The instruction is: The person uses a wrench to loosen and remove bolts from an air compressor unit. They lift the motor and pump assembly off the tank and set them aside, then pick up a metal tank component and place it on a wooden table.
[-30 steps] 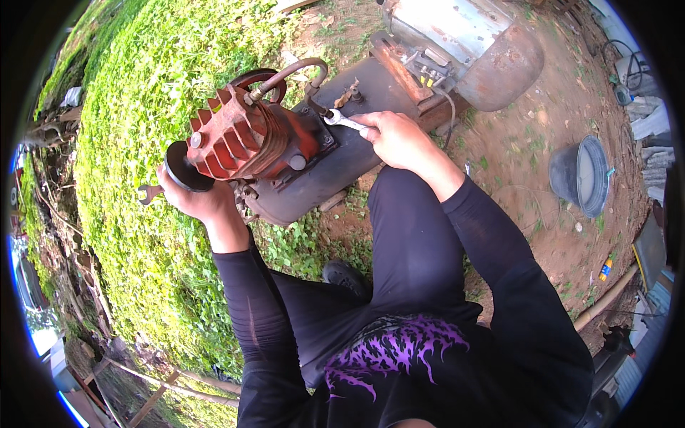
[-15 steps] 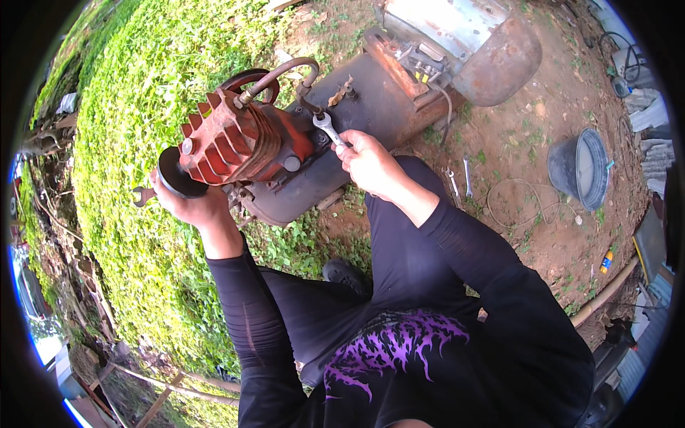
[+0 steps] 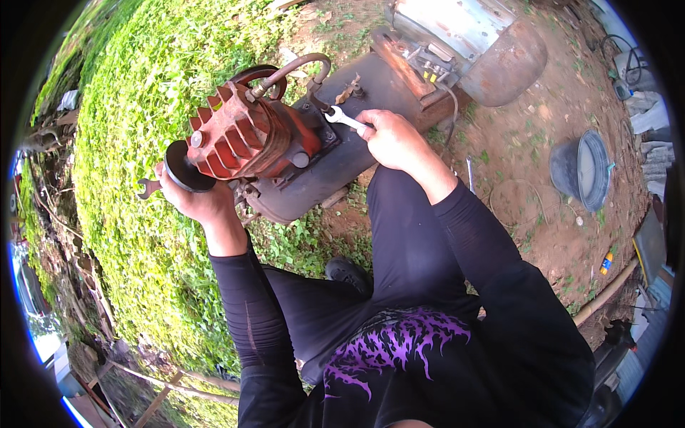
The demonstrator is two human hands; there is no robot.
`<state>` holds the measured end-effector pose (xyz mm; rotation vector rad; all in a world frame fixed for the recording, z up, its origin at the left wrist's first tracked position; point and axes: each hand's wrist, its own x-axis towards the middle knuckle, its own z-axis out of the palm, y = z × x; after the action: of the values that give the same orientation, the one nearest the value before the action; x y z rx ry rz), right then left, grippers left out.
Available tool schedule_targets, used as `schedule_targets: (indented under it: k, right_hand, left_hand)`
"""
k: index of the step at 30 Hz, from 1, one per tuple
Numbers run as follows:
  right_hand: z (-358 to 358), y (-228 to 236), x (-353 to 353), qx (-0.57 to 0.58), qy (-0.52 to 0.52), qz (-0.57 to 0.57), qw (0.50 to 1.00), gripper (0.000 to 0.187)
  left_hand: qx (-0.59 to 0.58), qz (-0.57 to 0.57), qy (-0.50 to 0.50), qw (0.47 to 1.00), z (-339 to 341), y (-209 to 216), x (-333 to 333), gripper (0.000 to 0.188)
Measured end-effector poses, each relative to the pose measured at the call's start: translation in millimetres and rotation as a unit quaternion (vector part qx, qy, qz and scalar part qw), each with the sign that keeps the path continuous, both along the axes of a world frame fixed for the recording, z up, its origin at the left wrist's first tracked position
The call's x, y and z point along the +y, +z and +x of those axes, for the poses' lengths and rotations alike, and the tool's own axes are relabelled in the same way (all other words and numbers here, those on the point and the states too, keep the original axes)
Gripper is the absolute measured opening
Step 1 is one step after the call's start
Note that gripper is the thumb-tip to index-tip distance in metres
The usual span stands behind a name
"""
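Observation:
A red finned compressor head point(image 3: 239, 135) sits on a dark cylindrical tank point(image 3: 321, 185), with a curved metal pipe point(image 3: 296, 64) running from its top down to a fitting on the tank. My right hand point(image 3: 401, 141) is closed round a silver wrench point(image 3: 344, 118), whose end is at the nut at the pipe's lower end. On the left, my left hand point(image 3: 203, 208) grips round a rusty open-end wrench point(image 3: 148, 188), its jaw poking out past the fingers. That same hand presses against a black round cap point(image 3: 187, 168) on the compressor head's side; the rest of this wrench is hidden.
Behind the compressor head is a pulley wheel point(image 3: 275, 77). A rusty motor cover point(image 3: 503, 60) stands at the tank's far end. On the dirt to the right are a dark bucket point(image 3: 564, 167), another wrench point(image 3: 469, 172) and a thin cord. Green plants grow on the left.
My right hand has moved right and slightly up, swinging the silver wrench's handle from pointing down-right to nearly sideways. My left hand stays at the black cap.

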<state>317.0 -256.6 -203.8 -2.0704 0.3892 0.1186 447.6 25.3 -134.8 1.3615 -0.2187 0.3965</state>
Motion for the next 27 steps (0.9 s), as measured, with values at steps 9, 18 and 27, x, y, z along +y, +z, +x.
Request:
schedule_targets:
  k: [9, 18, 27]
  right_hand:
    - [30, 0, -46, 0.016, 0.095, 0.022, 0.995, 0.026]
    - [28, -29, -28, 0.093, -0.004, 0.338, 0.937, 0.021]
    - [21, -3, -30, 0.004, 0.048, 0.002, 0.999, 0.025]
  left_hand:
    - [0.094, -0.126, -0.021, 0.987, -9, 15, -13, 0.044]
    - [0.068, -0.114, 0.000, 0.991, -15, 16, -21, 0.043]
    - [0.104, -0.122, -0.031, 0.987, -10, 17, -10, 0.047]
